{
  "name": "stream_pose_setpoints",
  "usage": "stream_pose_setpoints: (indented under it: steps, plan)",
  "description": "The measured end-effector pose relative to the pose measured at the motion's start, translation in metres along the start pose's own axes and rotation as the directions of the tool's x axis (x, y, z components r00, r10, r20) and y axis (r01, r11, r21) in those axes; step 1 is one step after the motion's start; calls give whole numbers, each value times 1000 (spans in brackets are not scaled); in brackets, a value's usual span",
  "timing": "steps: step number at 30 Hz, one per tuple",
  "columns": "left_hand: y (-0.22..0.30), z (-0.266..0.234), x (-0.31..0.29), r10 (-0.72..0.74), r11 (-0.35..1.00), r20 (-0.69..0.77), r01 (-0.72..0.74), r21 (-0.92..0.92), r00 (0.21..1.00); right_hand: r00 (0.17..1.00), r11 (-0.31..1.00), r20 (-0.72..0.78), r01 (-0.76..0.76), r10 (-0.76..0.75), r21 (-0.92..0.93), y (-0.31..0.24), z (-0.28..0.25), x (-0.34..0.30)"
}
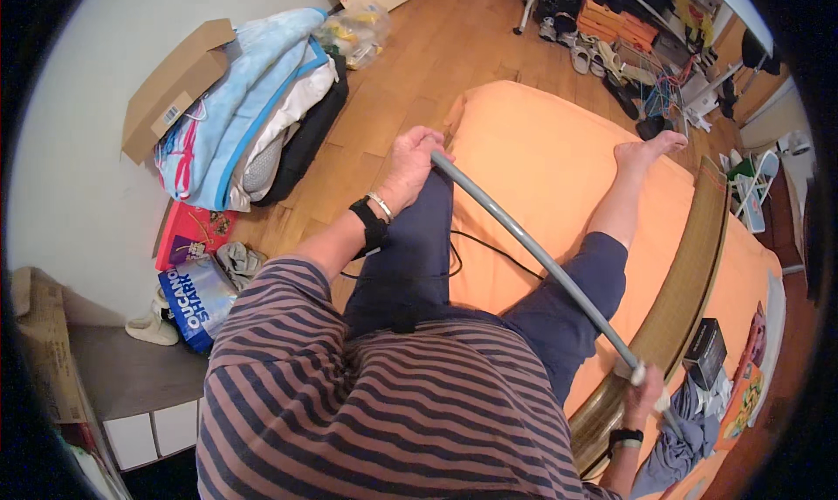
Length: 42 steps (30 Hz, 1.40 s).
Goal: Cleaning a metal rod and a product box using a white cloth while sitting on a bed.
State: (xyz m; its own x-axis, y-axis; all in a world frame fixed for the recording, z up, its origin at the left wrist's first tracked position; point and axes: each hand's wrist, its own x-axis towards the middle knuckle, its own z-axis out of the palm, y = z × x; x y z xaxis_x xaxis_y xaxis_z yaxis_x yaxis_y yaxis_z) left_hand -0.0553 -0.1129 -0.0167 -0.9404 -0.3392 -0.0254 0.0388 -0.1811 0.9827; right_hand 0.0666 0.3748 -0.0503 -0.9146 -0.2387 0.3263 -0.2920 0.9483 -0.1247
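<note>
A long grey pole [534,248] runs slantwise across my lap, from upper left to lower right. My left hand [414,166] is closed around its upper end, above my left knee. Farther down, my right hand [644,393] is wrapped round the pole near the bed's right side. Something small and white, perhaps a tissue or cloth [638,375], shows between the right fingers and the pole. Beyond that hand the pole reaches toward a crumpled grey-blue cloth [676,452]. My legs are spread on an orange bed sheet [532,133].
A brown wooden rail [676,312] runs along the bed's right side, beside a dark box [705,353]. A black cable [497,247] crosses the sheet. At left are folded blankets [253,89], a cardboard box [175,89] and a blue bag [196,299]. Shoes [589,59] lie far right.
</note>
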Motion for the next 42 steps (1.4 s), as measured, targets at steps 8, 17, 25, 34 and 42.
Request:
stream_pose_setpoints:
  steps: [8, 17, 25, 34, 42]
  plan:
    - [0, 11, 2, -16, 1000, 1, 16, 8, 1000, 995, 996, -44, -88, 86, -34, 2, -2, -12]
    - [-4, 11, 4, -6, 1000, -28, 7, 28, 1000, 986, 984, -66, -159, 154, -86, 18, 4, -33]
    - [-2, 1, 0, -18, 999, -46, 20, 45, 999, 977, 976, -72, -205, 200, -77, -28, -8, 3]
    - [-5, 4, 3, -5, 1000, 10, 5, -24, 1000, 631, 589, -104, -636, 769, 499, 10, 105, 393]
    - [0, 17, 5, -18, 1000, 27, 18, 2, 999, 616, -27, 41, -32, 787, 999, 4, 65, 388]
